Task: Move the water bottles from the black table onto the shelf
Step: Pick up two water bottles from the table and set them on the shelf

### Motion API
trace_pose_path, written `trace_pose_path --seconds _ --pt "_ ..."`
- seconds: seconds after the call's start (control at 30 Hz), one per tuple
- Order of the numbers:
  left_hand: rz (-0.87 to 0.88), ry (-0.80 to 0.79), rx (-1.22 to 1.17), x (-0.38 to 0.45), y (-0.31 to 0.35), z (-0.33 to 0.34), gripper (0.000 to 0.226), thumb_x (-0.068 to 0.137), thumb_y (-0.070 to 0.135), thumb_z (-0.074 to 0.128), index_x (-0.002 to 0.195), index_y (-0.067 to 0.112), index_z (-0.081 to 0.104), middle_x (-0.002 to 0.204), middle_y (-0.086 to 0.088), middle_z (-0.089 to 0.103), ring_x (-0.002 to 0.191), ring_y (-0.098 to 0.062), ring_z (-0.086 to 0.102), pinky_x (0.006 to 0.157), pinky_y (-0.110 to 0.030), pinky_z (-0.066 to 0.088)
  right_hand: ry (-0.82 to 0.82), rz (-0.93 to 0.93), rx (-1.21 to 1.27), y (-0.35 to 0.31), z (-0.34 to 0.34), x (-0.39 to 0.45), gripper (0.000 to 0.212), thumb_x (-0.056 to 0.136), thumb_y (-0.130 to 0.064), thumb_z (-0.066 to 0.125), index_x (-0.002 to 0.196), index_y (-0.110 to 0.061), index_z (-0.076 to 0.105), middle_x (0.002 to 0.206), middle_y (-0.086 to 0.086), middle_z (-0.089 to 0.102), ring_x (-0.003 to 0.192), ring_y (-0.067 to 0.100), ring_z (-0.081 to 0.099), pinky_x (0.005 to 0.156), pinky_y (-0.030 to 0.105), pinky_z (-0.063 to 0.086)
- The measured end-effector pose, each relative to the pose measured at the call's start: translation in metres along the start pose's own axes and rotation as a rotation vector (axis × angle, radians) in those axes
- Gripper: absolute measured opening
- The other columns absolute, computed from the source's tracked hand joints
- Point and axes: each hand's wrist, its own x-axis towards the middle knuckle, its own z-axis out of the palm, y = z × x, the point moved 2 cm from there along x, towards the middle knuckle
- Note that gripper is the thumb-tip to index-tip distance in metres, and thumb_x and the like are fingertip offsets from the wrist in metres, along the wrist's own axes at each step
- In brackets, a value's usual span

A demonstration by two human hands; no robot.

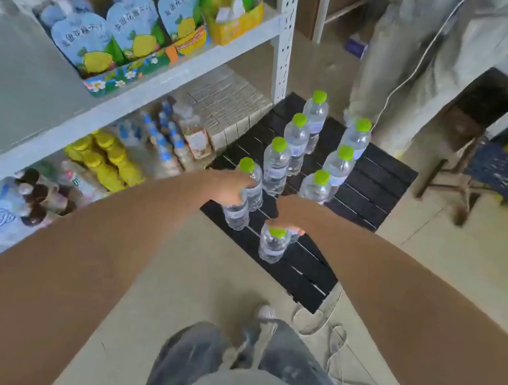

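Note:
Several clear water bottles with green caps stand in two rows on a low black slatted table (379,187). My left hand (229,188) is wrapped around the nearest bottle of the left row (241,210), low on its neck and body. My right hand (288,219) is closed over the top of the nearest bottle of the right row (272,246), fingers at its green cap. Other bottles (276,162) stand untouched behind them. The white metal shelf (149,85) rises at the left of the table.
The shelf holds blue drink pouches (129,24), yellow-capped bottles (105,159), blue-capped bottles and dark-capped bottles lower down. A person in light trousers (413,67) stands beyond the table. A blue stool (494,167) stands at the right. My legs and a white cable are below.

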Motion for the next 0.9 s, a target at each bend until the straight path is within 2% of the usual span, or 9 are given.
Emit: trace_pose_path --seconds 0.07,0.13,0.2,0.33,0.43,0.6,0.77,0.83,0.9 --pt "0.002 -0.028 0.125 0.007 0.005 0.001 0.048 0.092 0.011 0.042 0.139 0.017 0.037 0.147 -0.013 0.034 0.129 -0.037 0.038 0.102 -0.04 0.038 -0.056 0.012 -0.035 -0.002 0.013 0.012 0.048 0.088 -0.035 0.058 0.12 0.0 0.05 0.126 0.019 0.057 0.081 0.035 0.061 0.073 0.035 0.044" --pt "-0.023 0.011 0.246 0.012 0.008 0.007 0.045 0.093 0.012 0.039 0.137 0.023 0.041 0.146 -0.009 0.034 0.13 -0.037 0.032 0.1 -0.043 0.04 -0.076 0.007 -0.077 -0.005 0.033 0.022 0.065 0.087 -0.026 0.061 0.138 0.0 0.032 0.135 0.02 0.044 0.098 0.032 0.061 0.081 0.04 0.049" --pt "-0.067 0.03 0.276 0.019 0.007 0.007 0.042 0.093 0.009 0.038 0.133 0.019 0.045 0.141 -0.011 0.037 0.128 -0.037 0.032 0.097 -0.043 0.042 0.0 -0.001 -0.065 -0.005 0.044 0.034 0.054 0.09 -0.014 0.054 0.137 0.0 0.031 0.137 0.019 0.039 0.119 0.033 0.052 0.092 0.044 0.048" --pt "-0.145 -0.01 0.06 0.029 -0.002 0.019 0.036 0.088 0.004 0.043 0.124 0.007 0.045 0.134 -0.021 0.039 0.119 -0.043 0.043 0.095 -0.047 0.043 0.087 0.006 0.015 -0.002 0.054 0.047 0.045 0.088 -0.009 0.049 0.131 -0.002 0.038 0.132 0.017 0.041 0.117 0.034 0.052 0.093 0.043 0.047" --pt "-0.056 0.02 -0.128 0.024 -0.004 0.031 0.032 0.084 0.014 0.052 0.115 0.007 0.048 0.125 -0.02 0.047 0.108 -0.044 0.053 0.089 -0.047 0.046 0.11 0.041 0.111 -0.006 0.06 0.05 0.045 0.085 -0.014 0.055 0.127 -0.004 0.041 0.13 0.014 0.042 0.118 0.031 0.05 0.095 0.039 0.045" --pt "-0.093 0.087 -0.356 0.004 -0.028 0.032 0.029 0.075 0.014 0.059 0.102 0.007 0.054 0.103 -0.02 0.056 0.099 -0.04 0.06 0.068 -0.034 0.041 0.162 0.1 0.178 -0.035 0.044 0.045 0.039 0.086 -0.018 0.055 0.122 -0.006 0.047 0.129 0.011 0.046 0.118 0.03 0.053 0.095 0.038 0.044" --pt "-0.087 0.289 -0.565 -0.053 -0.086 -0.004 0.02 0.071 0.017 0.067 0.088 0.01 0.058 0.078 -0.01 0.058 0.079 -0.029 0.055 0.054 -0.027 0.032 0.22 0.063 0.198 -0.109 -0.024 0.035 0.037 0.083 -0.023 0.061 0.114 -0.005 0.056 0.122 0.01 0.049 0.113 0.031 0.056 0.092 0.035 0.045" --pt "-0.092 0.39 -0.58 -0.097 -0.119 -0.02 0.024 0.07 0.017 0.069 0.091 0.008 0.061 0.08 -0.008 0.054 0.078 -0.024 0.051 0.058 -0.026 0.034 0.292 -0.006 0.184 -0.151 -0.054 0.023 0.026 0.08 -0.022 0.064 0.102 -0.01 0.06 0.104 0.004 0.043 0.108 0.029 0.058 0.081 0.031 0.043" --pt "-0.079 0.493 -0.561 -0.149 -0.153 -0.038 0.025 0.07 0.018 0.07 0.092 0.009 0.062 0.083 -0.005 0.05 0.077 -0.02 0.047 0.064 -0.028 0.036 0.358 -0.061 0.181 -0.197 -0.085 0.007 0.023 0.078 -0.019 0.064 0.1 -0.011 0.062 0.102 0.001 0.042 0.106 0.028 0.059 0.075 0.028 0.038"
